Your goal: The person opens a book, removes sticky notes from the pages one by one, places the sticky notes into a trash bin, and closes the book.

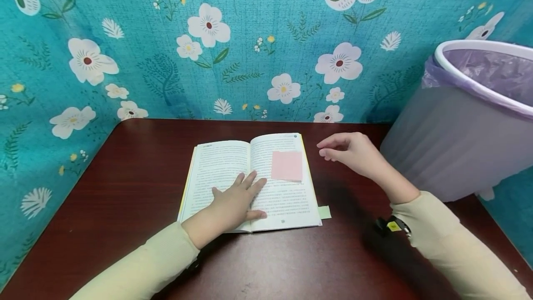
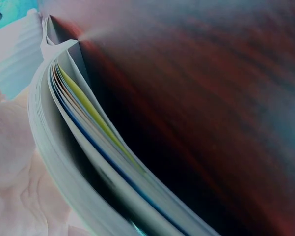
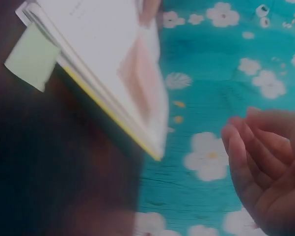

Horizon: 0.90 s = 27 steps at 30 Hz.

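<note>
An open book (image 1: 220, 161) with printed pages lies on the dark table, its fold running down the middle. My left hand (image 1: 233, 205) rests flat across the fold with its fingers spread, pressing on both pages. In the left wrist view the bottom edge of the book's pages (image 2: 44, 128) curves beside that hand (image 2: 14, 167). A pink sticky note (image 1: 287, 166) lies on the right page. A pale green tab (image 1: 324, 212) sticks out at the lower right edge. My right hand (image 1: 350, 154) is raised right of the book, fingers loosely bent, nothing visible between thumb and fingertips (image 3: 238, 130).
A grey waste bin (image 1: 449, 124) lined with a purple bag stands at the right, close to my right forearm. Behind the dark red table (image 1: 125, 184) hangs a teal flowered cloth (image 1: 266, 36).
</note>
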{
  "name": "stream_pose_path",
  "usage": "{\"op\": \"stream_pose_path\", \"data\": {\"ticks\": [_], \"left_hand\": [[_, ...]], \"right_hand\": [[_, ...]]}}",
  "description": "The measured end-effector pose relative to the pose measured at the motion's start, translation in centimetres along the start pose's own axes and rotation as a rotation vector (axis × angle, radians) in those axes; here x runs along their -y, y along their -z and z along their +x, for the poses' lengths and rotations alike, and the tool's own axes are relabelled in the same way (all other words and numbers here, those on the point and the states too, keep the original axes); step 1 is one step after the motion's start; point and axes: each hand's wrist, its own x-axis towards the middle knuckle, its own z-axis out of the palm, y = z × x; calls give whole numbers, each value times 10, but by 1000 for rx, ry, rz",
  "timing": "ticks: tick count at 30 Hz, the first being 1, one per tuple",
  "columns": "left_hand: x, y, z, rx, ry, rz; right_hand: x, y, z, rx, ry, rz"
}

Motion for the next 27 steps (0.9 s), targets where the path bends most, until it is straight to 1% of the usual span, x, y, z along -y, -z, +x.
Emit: {"op": "stream_pose_path", "data": {"ticks": [2, 3, 7, 9, 12, 14, 18, 22, 27], "left_hand": [[1, -1, 0, 3, -3, 0], [1, -1, 0, 5, -4, 0], [2, -1, 1, 11, -4, 1], [2, -1, 1, 9, -1, 0], [2, -1, 1, 8, 2, -3], [2, -1, 1, 8, 2, -4], [3, -2, 1, 0, -2, -2], [1, -3, 2, -5, -4, 4], [1, -4, 2, -3, 2, 11]], "right_hand": [[-8, -7, 7, 39, -76, 83], [-12, -10, 10, 53, -100, 117], [-29, -24, 26, 103, -158, 218], [-35, -31, 33, 145, -182, 247], [-41, -41, 41, 206, -231, 259], [-43, -48, 46, 231, -255, 266], [-42, -58, 53, 231, -299, 300], [-42, -63, 54, 199, -329, 336], [-40, -66, 52, 154, -301, 336]]}}
